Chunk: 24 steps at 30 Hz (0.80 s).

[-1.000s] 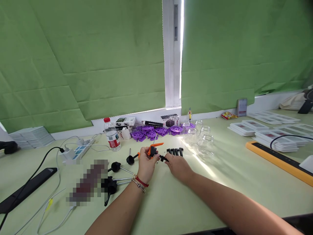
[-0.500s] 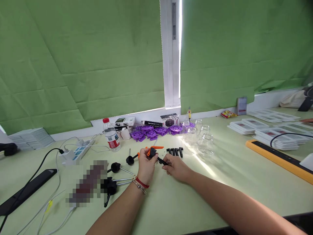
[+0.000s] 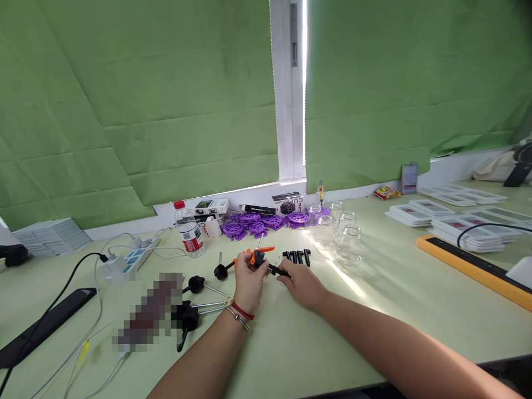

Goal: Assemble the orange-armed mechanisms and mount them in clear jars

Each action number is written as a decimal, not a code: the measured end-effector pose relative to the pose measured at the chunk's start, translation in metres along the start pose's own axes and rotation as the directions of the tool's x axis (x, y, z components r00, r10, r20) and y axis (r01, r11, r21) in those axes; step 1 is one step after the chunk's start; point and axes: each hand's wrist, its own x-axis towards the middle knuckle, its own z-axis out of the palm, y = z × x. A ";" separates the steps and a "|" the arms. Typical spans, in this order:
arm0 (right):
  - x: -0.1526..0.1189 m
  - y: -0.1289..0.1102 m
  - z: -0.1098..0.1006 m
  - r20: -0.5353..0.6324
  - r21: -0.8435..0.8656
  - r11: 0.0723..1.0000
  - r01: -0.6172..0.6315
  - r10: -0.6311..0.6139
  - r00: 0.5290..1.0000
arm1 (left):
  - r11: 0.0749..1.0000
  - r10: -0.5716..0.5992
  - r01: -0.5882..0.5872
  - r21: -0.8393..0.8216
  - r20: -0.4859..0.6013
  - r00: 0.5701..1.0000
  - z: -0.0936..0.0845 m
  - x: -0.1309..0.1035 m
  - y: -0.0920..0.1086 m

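A black hub (image 3: 260,257) sits just above the middle of the desk (image 3: 316,349), with a pointed orange piece (image 3: 265,249) against it and a black crank arm (image 3: 277,270) running right from it. The left hand (image 3: 249,281) is clamped around the hub; the right hand (image 3: 302,282) has its fingers closed on the arm's outer end. Just beyond the right hand lies a row of short black handles (image 3: 297,257). Purple openwork parts (image 3: 253,223) spread behind, below a box (image 3: 288,203) whose partly blurred lettering appears to read "CUP HOLDER". The red-and-white label on the plastic bottle (image 3: 190,235) is too small to read. Glass jars (image 3: 348,245) cluster right of the handles, well apart from the orange-edged strip (image 3: 474,271). Desk surface stretches between the forearms toward its dark near edge.
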 end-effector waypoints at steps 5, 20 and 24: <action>0.002 0.008 0.005 0.066 0.190 0.981 -0.022 0.009 0.998 | 1.000 0.005 -0.004 0.017 -0.006 1.000 0.000 -0.001 0.001; 0.001 -0.001 -0.001 -0.035 0.010 1.000 -0.005 0.005 0.999 | 0.999 0.031 -0.031 0.020 0.010 0.999 0.002 -0.003 0.004; 0.002 0.004 0.002 0.003 0.162 0.987 0.014 -0.015 1.000 | 0.998 0.051 -0.052 0.040 0.020 0.998 0.001 -0.003 0.006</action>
